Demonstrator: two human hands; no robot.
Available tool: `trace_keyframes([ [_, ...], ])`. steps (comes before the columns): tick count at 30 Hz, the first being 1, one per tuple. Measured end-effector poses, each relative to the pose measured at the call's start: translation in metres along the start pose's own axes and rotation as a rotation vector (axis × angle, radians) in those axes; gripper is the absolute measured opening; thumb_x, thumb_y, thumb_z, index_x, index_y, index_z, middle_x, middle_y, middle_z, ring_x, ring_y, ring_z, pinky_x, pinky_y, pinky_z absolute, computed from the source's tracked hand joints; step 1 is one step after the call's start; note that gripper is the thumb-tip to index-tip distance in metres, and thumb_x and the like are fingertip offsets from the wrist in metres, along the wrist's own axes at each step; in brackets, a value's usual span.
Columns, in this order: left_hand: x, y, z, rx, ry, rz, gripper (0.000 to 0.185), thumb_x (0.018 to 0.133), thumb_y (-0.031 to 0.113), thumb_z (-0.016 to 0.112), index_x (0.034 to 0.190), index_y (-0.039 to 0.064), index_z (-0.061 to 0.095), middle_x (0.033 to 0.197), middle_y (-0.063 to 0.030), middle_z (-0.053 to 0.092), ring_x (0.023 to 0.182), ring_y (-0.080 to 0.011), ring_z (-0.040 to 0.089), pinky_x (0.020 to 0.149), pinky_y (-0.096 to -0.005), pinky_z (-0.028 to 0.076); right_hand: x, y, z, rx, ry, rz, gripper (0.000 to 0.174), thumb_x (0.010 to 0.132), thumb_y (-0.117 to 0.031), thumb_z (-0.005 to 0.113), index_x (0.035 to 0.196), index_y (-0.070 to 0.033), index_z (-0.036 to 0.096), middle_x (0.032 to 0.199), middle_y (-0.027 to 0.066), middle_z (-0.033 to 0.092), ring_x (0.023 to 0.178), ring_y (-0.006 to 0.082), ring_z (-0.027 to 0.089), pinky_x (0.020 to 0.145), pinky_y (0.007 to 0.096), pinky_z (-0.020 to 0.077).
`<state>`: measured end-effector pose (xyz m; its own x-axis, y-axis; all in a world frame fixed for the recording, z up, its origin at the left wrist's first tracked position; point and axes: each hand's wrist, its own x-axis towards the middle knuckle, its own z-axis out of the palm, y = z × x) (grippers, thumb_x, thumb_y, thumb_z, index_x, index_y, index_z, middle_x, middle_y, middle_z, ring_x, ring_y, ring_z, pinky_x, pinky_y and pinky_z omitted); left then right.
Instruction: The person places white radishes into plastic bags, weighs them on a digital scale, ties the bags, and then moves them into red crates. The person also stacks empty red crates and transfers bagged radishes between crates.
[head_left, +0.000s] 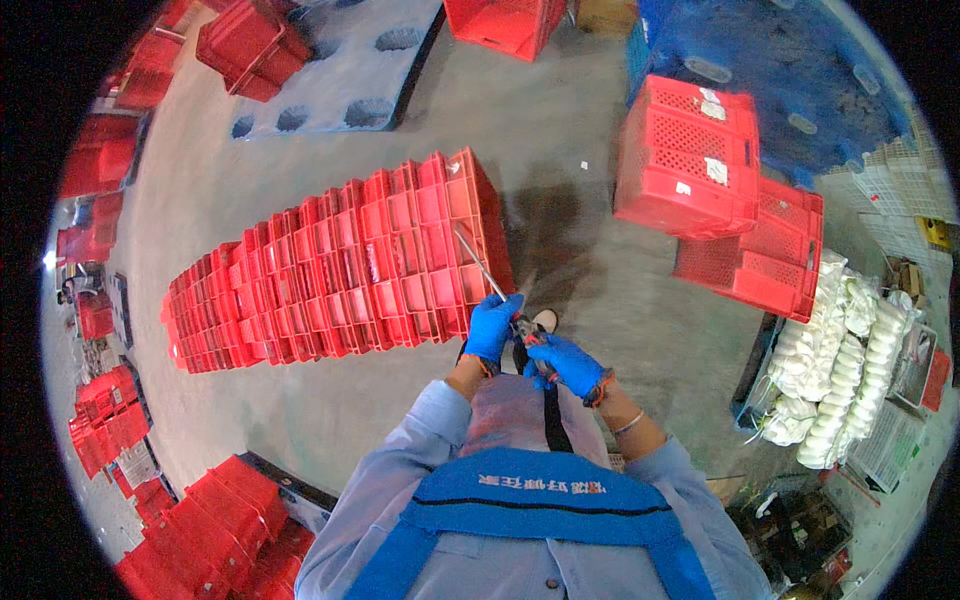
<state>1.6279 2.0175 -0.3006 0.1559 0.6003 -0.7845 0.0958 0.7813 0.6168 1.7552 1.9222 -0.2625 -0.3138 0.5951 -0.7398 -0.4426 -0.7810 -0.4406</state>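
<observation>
My left hand (491, 330), in a blue glove, is closed around the lower end of a thin metal rod (480, 262). The rod slants up and left across the near end of a long row of nested red plastic crates (337, 270). I cannot tell whether its tip touches them. My right hand (570, 365), also gloved in blue, grips a dark and red tool handle (529, 330) just right of the left hand. The fingers hide whether rod and handle are one piece. A light-coloured shoe (547, 321) shows beyond the hands.
Stacked red crates (686, 157) stand at the right, before blue plastic pallets (795, 97). White bagged produce (832, 367) lies farther right. A grey pallet (337, 75) carries a red crate (251, 49) at the upper left. More red crates (217, 532) sit at the lower left.
</observation>
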Motion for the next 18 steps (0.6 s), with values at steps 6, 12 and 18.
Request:
trace_keyframes([
  [6, 0.023, 0.019, -0.023, 0.127, -0.015, -0.045, 0.024, 0.081, 0.027, 0.063, 0.081, 0.004, 0.058, 0.066, -0.0050, 0.056, 0.054, -0.0153, 0.050, 0.051, -0.0299, 0.040, 0.041, -0.003, 0.017, 0.679, -0.109, 0.195, 0.025, 0.083, -0.033, 0.059, 0.095, -0.011, 0.057, 0.082, 0.0103, 0.063, 0.071, 0.0173, 0.060, 0.058, 0.0270, 0.0483],
  [12, 0.056, 0.035, -0.083, 0.305, -0.341, -0.146, 0.032, 0.087, 0.030, 0.054, 0.101, 0.002, 0.061, 0.074, -0.0083, 0.061, 0.066, -0.0173, 0.059, 0.062, -0.0322, 0.049, 0.060, -0.011, 0.083, 0.618, -0.195, 0.001, 0.021, 0.088, -0.024, 0.051, 0.100, -0.007, 0.055, 0.087, 0.0094, 0.061, 0.080, 0.0168, 0.062, 0.061, 0.0256, 0.0520],
  [18, 0.073, 0.102, -0.121, 0.990, -0.785, 0.140, 0.032, 0.087, 0.023, 0.053, 0.116, 0.010, 0.059, 0.076, -0.0071, 0.062, 0.069, -0.0164, 0.059, 0.067, -0.0313, 0.049, 0.087, -0.040, 0.164, 0.917, -0.018, -0.001, 0.020, 0.088, -0.027, 0.049, 0.090, -0.008, 0.054, 0.080, 0.0078, 0.060, 0.071, 0.0166, 0.062, 0.059, 0.0293, 0.0526],
])
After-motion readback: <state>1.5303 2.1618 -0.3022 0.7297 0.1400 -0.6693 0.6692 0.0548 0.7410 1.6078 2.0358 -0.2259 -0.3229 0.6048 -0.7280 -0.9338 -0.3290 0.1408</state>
